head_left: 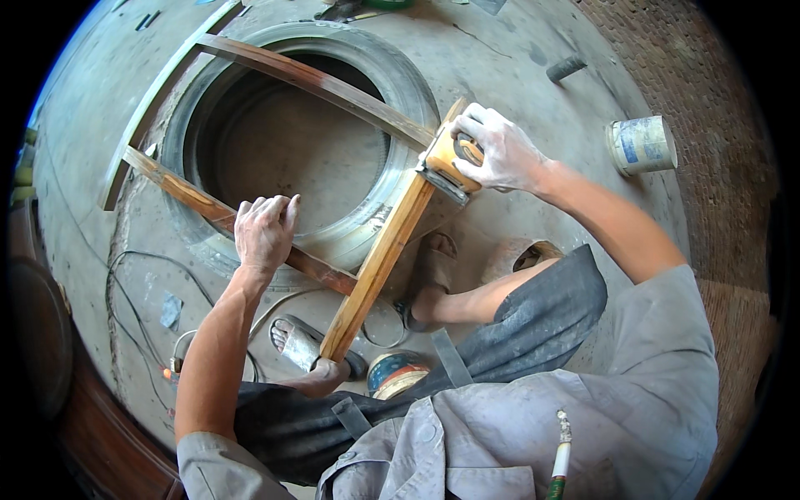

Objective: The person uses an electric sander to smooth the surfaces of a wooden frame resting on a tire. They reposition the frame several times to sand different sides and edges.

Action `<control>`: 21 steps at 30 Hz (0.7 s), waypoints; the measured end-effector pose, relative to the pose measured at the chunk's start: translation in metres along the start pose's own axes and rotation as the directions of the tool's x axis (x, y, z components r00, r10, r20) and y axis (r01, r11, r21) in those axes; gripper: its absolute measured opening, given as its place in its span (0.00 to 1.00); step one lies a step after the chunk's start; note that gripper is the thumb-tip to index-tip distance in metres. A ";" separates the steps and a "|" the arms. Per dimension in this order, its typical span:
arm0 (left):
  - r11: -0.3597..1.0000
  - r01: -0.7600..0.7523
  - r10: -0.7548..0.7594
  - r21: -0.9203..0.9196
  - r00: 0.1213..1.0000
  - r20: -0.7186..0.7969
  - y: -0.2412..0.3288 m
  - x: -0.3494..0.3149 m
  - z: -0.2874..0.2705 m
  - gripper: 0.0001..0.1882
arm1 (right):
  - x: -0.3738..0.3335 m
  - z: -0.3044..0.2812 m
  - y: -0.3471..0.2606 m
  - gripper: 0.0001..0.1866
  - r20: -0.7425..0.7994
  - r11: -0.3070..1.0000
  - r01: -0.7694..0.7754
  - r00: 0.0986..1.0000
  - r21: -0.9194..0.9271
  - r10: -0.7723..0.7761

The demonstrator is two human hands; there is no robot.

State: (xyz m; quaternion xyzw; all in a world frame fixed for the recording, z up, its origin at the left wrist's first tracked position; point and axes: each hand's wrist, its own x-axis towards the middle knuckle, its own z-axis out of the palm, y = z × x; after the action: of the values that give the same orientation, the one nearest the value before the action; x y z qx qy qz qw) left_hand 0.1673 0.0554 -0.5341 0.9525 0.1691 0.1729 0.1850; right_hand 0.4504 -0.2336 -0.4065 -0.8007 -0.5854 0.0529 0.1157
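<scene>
A wooden frame of several slats lies across a dusty tyre on the concrete floor. My left hand presses flat on the lower dark slat. My right hand grips a small orange and grey sander, which rests on the upper end of a lighter slat. That slat runs down to my left foot. The far slat spans the tyre's opening.
A curved pale wooden strip lies left of the tyre. Thin cables trail on the floor at lower left. A white paint tin stands at right, a tape roll by my feet, a pen in my shirt pocket.
</scene>
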 end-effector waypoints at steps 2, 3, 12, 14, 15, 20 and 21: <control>1.000 0.010 -0.010 -0.012 1.000 0.017 0.001 0.000 -0.001 0.13 | 0.005 0.002 0.000 0.18 -0.004 1.000 0.013 1.000 -0.003 -0.013; 1.000 -0.002 0.002 -0.014 1.000 0.010 0.000 -0.001 -0.001 0.12 | 0.011 0.003 -0.001 0.18 -0.011 1.000 0.013 1.000 -0.003 -0.013; 0.999 -0.018 0.018 -0.027 1.000 -0.010 -0.003 0.000 -0.001 0.11 | 0.042 0.012 -0.002 0.18 -0.038 0.998 0.055 0.998 -0.011 -0.056; 0.999 -0.023 0.022 -0.048 0.999 -0.024 -0.002 0.000 0.000 0.11 | 0.025 0.005 0.005 0.19 -0.025 0.998 0.059 0.998 -0.011 -0.059; 0.998 -0.026 0.024 -0.058 0.999 -0.031 -0.001 0.000 0.000 0.11 | 0.021 0.004 0.008 0.19 -0.018 0.998 0.061 0.998 -0.011 -0.061; 0.999 -0.009 0.009 -0.031 1.000 -0.003 0.003 0.000 0.000 0.12 | 0.033 0.003 -0.001 0.19 0.026 1.000 0.022 0.999 -0.009 -0.022; 1.000 -0.001 0.001 -0.012 1.000 0.012 0.004 0.001 -0.001 0.12 | 0.043 0.004 -0.004 0.19 0.040 1.000 0.012 0.999 -0.010 -0.011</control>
State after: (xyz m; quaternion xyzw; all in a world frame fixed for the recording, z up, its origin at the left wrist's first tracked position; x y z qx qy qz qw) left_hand 0.1683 0.0529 -0.5314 0.9526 0.1662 0.1681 0.1915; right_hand 0.4593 -0.1908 -0.4071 -0.7968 -0.5923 0.0651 0.1002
